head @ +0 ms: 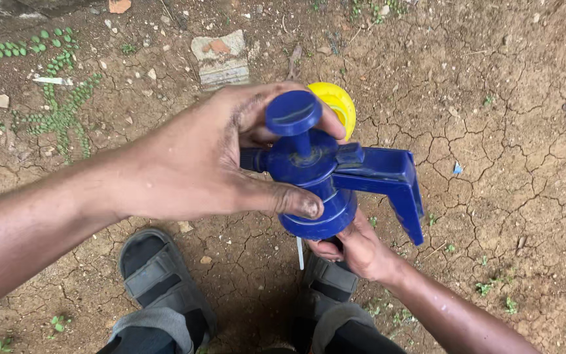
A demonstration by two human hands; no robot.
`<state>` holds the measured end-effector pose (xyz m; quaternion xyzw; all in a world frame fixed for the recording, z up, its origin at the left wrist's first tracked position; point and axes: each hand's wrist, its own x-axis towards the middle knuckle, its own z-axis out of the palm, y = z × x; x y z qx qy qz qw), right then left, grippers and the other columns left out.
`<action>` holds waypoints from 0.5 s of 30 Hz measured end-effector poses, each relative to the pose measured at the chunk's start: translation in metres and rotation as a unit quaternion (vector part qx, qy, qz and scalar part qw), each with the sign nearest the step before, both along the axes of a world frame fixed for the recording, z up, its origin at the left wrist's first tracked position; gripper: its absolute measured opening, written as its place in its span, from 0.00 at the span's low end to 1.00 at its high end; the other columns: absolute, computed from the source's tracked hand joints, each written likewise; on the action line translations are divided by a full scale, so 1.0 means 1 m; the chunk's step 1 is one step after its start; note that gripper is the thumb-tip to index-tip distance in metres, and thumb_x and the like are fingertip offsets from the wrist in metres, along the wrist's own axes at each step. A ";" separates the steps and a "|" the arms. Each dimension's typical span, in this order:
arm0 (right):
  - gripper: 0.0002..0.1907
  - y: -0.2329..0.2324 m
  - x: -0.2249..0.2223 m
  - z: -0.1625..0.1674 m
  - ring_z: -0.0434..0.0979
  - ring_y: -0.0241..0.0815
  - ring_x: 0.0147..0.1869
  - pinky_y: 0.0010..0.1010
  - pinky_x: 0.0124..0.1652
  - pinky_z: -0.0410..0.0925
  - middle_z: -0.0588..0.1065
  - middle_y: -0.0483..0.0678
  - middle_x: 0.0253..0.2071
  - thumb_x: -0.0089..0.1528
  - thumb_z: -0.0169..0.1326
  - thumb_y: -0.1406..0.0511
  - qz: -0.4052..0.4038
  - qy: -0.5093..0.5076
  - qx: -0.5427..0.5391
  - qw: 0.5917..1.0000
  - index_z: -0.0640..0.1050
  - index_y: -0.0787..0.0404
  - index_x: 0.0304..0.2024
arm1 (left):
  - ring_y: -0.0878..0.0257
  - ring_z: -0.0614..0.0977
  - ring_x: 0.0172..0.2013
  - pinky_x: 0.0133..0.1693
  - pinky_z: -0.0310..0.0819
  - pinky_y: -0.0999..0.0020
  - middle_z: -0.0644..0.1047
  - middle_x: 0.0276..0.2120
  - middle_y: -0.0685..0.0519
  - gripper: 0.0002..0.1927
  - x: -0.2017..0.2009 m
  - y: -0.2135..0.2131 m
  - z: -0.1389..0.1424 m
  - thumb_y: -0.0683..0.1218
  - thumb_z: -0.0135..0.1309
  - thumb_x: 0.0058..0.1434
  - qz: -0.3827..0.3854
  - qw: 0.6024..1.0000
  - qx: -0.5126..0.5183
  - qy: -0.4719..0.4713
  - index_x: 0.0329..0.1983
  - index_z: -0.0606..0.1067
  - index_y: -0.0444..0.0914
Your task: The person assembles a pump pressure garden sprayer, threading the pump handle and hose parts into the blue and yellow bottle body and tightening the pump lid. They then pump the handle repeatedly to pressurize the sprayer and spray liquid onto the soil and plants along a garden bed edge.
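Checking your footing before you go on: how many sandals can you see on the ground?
2. One grey sandal is at lower left, below the left forearm. The other sandal is lower centre, partly hidden under the right hand and the blue sprayer pump head.

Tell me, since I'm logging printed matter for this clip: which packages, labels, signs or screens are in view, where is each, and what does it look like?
None in view: no package, label, sign or screen.
Nearest things: a plain blue sprayer pump head, gripped by the left hand from above and the right hand from below.
Yellow nozzle behind it, no visible print.
Small blue scrap on the cracked soil, too small to tell.
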<state>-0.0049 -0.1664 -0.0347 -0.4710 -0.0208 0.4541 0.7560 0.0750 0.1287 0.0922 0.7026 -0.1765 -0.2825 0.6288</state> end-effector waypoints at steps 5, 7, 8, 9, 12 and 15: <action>0.35 0.000 -0.004 0.003 0.59 0.32 0.24 0.25 0.25 0.54 0.63 0.42 0.25 0.68 0.52 0.40 -0.005 -0.011 0.015 1.000 0.67 0.65 0.52 | 0.58 0.82 0.62 0.65 0.70 0.51 0.78 0.60 0.48 0.35 -0.003 -0.001 -0.010 0.46 0.67 0.56 0.029 0.993 -0.113 -0.017 0.65 0.68 0.36; 0.36 0.000 -0.004 0.005 0.59 0.31 0.23 0.24 0.23 0.53 0.63 0.41 0.24 0.67 0.52 0.39 -0.005 -0.010 0.011 1.000 0.67 0.65 0.52 | 0.59 0.83 0.60 0.64 0.71 0.53 0.79 0.58 0.50 0.36 -0.003 -0.003 -0.006 0.46 0.68 0.55 0.028 0.994 -0.108 -0.007 0.66 0.68 0.37; 0.37 0.000 -0.004 0.007 0.58 0.30 0.22 0.24 0.22 0.52 0.63 0.41 0.24 0.65 0.52 0.39 -0.005 -0.004 0.007 1.000 0.67 0.64 0.53 | 0.60 0.84 0.59 0.63 0.72 0.53 0.79 0.57 0.50 0.36 -0.005 -0.005 -0.004 0.46 0.68 0.55 0.026 0.995 -0.100 -0.001 0.65 0.68 0.37; 0.37 -0.001 -0.004 0.010 0.58 0.30 0.21 0.23 0.22 0.52 0.63 0.40 0.23 0.64 0.52 0.38 -0.003 0.004 0.004 1.000 0.67 0.63 0.54 | 0.60 0.84 0.58 0.62 0.73 0.54 0.80 0.56 0.51 0.36 -0.007 -0.006 -0.003 0.46 0.69 0.54 0.027 0.995 -0.091 0.006 0.65 0.69 0.37; 0.36 0.002 -0.001 0.018 0.59 0.29 0.20 0.23 0.20 0.52 0.65 0.40 0.22 0.62 0.51 0.39 0.001 0.012 -0.022 1.000 0.68 0.61 0.55 | 0.60 0.82 0.58 0.61 0.73 0.54 0.77 0.56 0.48 0.36 -0.008 -0.006 -0.001 0.46 0.68 0.55 0.054 0.987 -0.142 -0.058 0.65 0.66 0.36; 0.26 0.010 0.003 0.025 0.63 0.28 0.20 0.22 0.21 0.57 0.67 0.37 0.20 0.69 0.43 0.42 -0.021 -0.174 -0.112 0.978 0.72 0.56 0.44 | 0.59 0.87 0.55 0.58 0.76 0.54 0.81 0.55 0.48 0.28 -0.005 0.000 0.001 0.43 0.69 0.55 0.062 0.992 -0.071 -0.079 0.58 0.73 0.35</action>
